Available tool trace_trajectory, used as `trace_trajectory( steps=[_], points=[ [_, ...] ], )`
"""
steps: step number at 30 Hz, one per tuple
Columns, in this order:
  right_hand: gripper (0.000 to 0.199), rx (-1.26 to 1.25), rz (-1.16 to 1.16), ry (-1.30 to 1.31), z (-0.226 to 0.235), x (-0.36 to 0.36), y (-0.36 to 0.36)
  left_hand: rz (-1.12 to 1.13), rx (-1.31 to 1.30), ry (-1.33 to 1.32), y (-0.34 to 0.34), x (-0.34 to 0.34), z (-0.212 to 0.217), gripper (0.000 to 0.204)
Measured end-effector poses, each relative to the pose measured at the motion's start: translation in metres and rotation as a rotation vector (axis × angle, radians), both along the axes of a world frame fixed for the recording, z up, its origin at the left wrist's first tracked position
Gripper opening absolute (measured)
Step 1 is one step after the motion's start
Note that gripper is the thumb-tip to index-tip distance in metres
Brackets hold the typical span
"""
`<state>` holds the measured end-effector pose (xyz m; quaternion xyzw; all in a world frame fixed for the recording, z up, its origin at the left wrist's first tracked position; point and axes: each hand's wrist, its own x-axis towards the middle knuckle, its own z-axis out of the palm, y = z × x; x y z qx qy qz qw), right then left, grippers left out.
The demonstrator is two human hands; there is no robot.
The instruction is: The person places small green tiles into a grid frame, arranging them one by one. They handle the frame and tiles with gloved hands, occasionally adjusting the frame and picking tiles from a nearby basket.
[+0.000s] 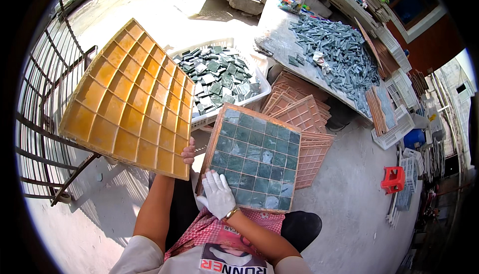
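My bare left hand (188, 151) grips a yellow grid tray (132, 97) by its lower right edge. The tray is tilted up, and its square compartments hold nothing. My right hand (218, 193), in a white glove, lies flat with fingers stretched out on the lower left corner of a second grid tray. Dark green square stone tiles (255, 156) fill that tray, which leans over my lap inside a brownish rim (215, 141). Beyond both trays stands a white plastic basket (257, 98) heaped with loose green tiles (217, 74).
Reddish-brown grid trays (312, 161) are stacked just right of the filled tray. Farther right, a board (279, 29) carries a pile of narrow grey-green stone strips (339, 49). A red stool (393, 179) stands at the right, and a metal railing (47, 74) at the left.
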<state>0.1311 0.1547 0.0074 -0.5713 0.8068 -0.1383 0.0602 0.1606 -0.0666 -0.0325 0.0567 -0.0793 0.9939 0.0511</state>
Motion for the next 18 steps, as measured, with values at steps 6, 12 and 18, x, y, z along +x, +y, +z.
trace_trajectory(
  steps=[6,12,18],
  points=[
    [0.068,0.056,0.051,-0.057,0.003,-0.032,0.003,-0.030,0.120,0.071,-0.001,-0.002,-0.031,0.052],
    [0.073,-0.082,-0.134,-0.071,0.014,-0.065,0.018,0.049,0.095,0.041,0.006,-0.007,-0.007,0.046],
    [0.080,0.090,-0.118,0.097,0.003,-0.046,-0.004,-0.015,0.066,0.055,0.004,-0.006,-0.013,0.049]
  ],
)
